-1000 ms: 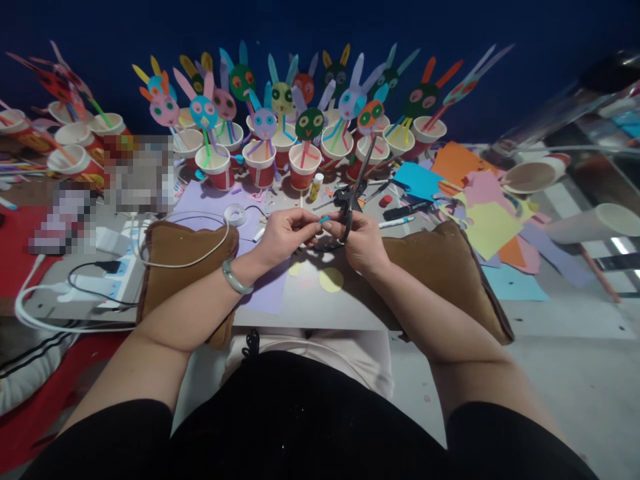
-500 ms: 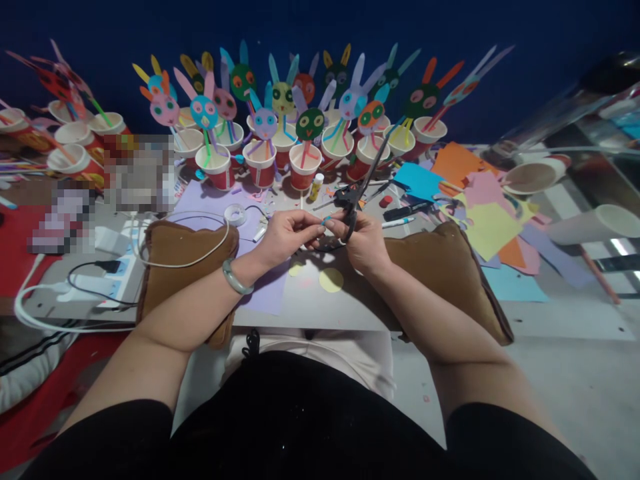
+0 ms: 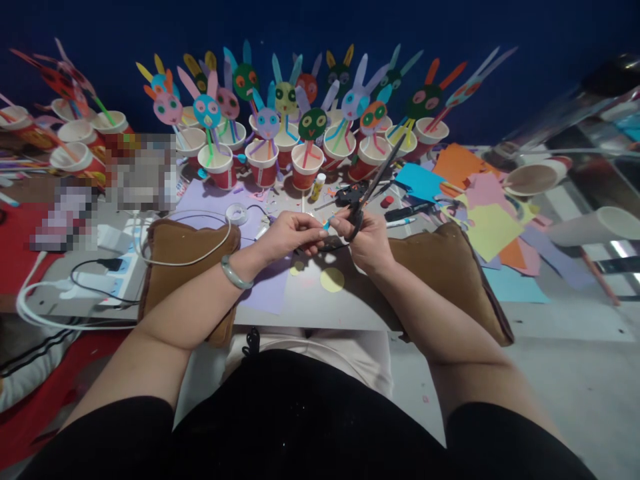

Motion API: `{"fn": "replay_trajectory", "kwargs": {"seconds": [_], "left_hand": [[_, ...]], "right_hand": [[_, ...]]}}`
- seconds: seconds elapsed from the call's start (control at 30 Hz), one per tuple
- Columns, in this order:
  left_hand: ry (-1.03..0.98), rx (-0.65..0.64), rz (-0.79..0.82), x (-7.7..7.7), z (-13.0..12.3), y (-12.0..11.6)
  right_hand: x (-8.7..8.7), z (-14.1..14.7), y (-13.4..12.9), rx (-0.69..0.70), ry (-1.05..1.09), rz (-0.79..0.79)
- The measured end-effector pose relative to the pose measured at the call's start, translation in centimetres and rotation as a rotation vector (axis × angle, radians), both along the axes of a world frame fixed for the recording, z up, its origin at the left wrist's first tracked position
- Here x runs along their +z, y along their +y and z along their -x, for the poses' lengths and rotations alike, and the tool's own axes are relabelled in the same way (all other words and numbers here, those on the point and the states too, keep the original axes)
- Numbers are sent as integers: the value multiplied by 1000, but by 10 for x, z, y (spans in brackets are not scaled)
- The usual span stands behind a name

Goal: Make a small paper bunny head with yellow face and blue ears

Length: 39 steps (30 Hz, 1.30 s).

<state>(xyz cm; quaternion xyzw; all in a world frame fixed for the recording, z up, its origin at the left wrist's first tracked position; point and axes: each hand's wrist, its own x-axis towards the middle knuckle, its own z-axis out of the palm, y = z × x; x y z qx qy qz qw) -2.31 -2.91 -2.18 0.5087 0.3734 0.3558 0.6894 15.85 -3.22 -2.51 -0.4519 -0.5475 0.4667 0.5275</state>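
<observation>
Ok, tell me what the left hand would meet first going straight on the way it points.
Past the small blue piece it pinches, the left hand would likely meet the right hand, which holds scissors; any gap between them is hard to judge.

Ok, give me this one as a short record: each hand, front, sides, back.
Left hand: pinches a small blue piece
Right hand: holds scissors, blades pointing away; contact with the blue piece unclear
Front: yellow paper circle on the table
Sides: brown cushions, one by each forearm
Back: red-and-white cups with rabbit faces standing above them
</observation>
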Motion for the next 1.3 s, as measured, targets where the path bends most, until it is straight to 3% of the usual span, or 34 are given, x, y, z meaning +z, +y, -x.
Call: {"fn": "replay_trajectory", "kwargs": {"seconds": [0.2, 0.5, 0.9, 1.1, 1.3], "left_hand": [[137, 83, -243, -6, 2, 1], [110, -69, -73, -1, 5, 7], [152, -148, -182, 1, 5, 4], [117, 25, -256, -8, 2, 7], [181, 73, -281, -8, 2, 6]], "right_hand": [[-5, 1, 1, 10, 22, 46], [1, -1, 2, -23, 38, 27], [-4, 0, 3, 29, 35, 26], [-4, -2, 3, 48, 2, 14], [-3, 0, 0, 35, -11, 15]]}}
